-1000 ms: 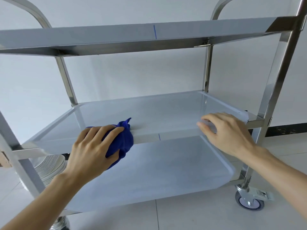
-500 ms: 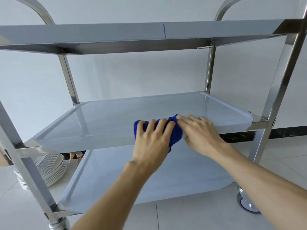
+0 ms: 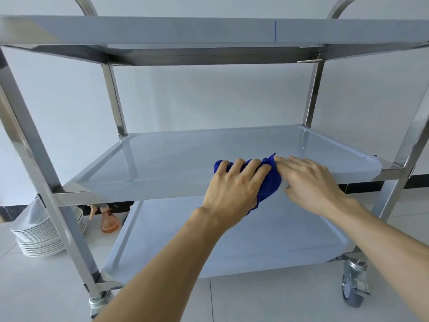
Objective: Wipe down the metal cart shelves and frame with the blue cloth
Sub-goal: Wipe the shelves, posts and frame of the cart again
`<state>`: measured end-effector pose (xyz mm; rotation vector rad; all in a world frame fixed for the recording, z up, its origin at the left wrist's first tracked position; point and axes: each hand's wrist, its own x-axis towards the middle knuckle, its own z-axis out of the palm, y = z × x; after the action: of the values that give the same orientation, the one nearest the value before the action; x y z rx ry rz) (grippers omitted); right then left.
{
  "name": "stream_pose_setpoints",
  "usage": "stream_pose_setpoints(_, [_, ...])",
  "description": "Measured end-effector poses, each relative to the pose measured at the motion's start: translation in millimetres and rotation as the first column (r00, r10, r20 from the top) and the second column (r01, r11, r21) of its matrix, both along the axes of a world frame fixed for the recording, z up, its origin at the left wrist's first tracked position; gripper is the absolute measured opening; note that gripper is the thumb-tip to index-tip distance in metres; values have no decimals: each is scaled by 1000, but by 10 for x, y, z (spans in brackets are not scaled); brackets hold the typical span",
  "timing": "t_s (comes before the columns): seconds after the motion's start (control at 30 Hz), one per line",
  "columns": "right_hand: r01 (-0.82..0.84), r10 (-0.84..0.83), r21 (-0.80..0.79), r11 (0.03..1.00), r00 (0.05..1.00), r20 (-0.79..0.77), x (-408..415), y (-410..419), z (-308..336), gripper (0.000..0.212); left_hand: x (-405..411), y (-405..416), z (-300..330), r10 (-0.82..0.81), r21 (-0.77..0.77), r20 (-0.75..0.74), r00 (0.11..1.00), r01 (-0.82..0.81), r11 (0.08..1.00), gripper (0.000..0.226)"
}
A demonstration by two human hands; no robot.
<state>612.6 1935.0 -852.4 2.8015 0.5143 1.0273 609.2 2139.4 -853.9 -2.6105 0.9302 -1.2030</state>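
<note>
While we have only the head view to go on, it shows enough. Our left hand [image 3: 234,184] lies over the blue cloth [image 3: 269,180], fingers curled round the bunched fabric and pressing it onto the front lip of the middle shelf [image 3: 162,163] of the metal cart [image 3: 30,145]. The cloth sits at about the shelf's five o'clock, draped over the front edge, with a fold hanging below the lip.

Our right hand [image 3: 308,180] lies just beside it at three o'clock, fingers nearly straight and flat on the lip, their tips touching the cloth's right-hand edge; it grips nothing.

We judge that the next stroke turns on this: the front lip runs from nine to three o'clock, the cloth's bunch lies along that line, and the right hand blocks the way toward three. The lip left of the cloth runs bare toward nine. Either the right hand gives way or takes the cloth over, or the left sweeps back toward nine. The left hand is the one with the hold, so it is the likelier to lead.

The top shelf [image 3: 185,29] and bottom shelf [image 3: 232,247] carry nothing. Behind the cart at eight o'clock stand a stack of plates [image 3: 39,235] and an orange spray bottle [image 3: 109,219] on the tiled floor [image 3: 267,300].
</note>
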Motion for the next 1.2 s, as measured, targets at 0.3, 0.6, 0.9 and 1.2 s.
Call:
stream_pose_setpoints(0.3, [-7,2,105,994,999,47,-90,-231,-75,79,51,1335,-79,-65,-59,67,996,69,996,55])
stream_pose_setpoints(0.6, [-24,12,117,993,995,104,-159,-311,-114,82,-17,2320,-186,150,-172,-19,989,-151,974,53])
stream_pose_setpoints(0.9, [-32,17,132,991,994,112,-146,-295,-116,80,-132,975,-32,27,-42,-74,997,-30,999,53])
stream_pose_setpoints(1.2, [26,-24,182,983,1000,-12,-163,-365,-17,80,-67,1068,23,19,2,-75,997,-19,1000,54])
